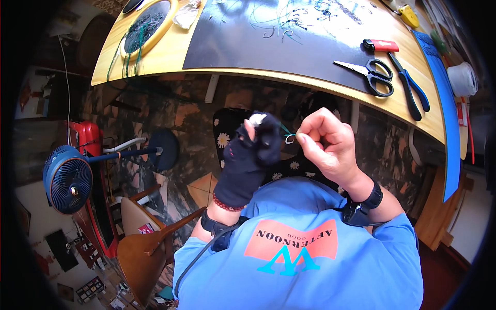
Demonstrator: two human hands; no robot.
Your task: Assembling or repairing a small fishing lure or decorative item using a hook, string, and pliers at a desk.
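In front of my lap, my right hand (326, 142) pinches a small pale fish hook (290, 139) between thumb and forefinger. A green line (283, 127) runs from the hook toward my left hand (253, 147), which wears a black fingerless glove. White wrapping covers one of that hand's fingertips. My left fingers are curled closed about the green line, though the glove hides much of the grip. Two similar loose hooks (285, 34) lie on the dark mat (237, 46) on the table, with tangled dark green lines behind them.
Black-handled scissors (378, 77), a red lighter (381, 45) and blue-black pliers (411, 88) lie at the table's right. A round yellow-rimmed tray (126, 49) with green lines sits at the left. A fan (68, 178) and a wooden chair (135, 263) stand left of me.
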